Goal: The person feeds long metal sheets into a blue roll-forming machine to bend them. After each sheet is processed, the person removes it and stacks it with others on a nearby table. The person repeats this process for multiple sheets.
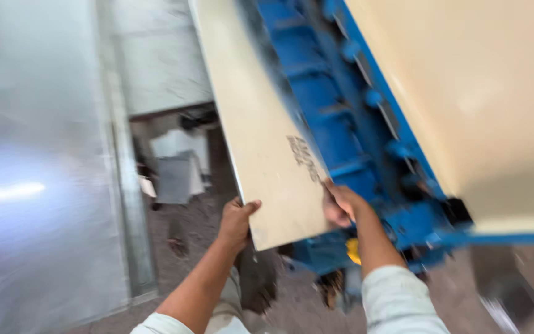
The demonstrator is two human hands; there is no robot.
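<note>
Both hands [237, 219] [339, 203] in a pinching grip on pale sheet [261, 136] (blue machine [335, 124] beside), littered concrete floor [186, 229] below.

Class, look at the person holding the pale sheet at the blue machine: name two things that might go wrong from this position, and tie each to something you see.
1. Both bare hands grip the near end of the sheet: the left hand on its edge, the right hand at the corner. A thin edge may cut ungloved fingers if it slips.
2. The right hand sits close to the machine; it could be pinched there.
</note>
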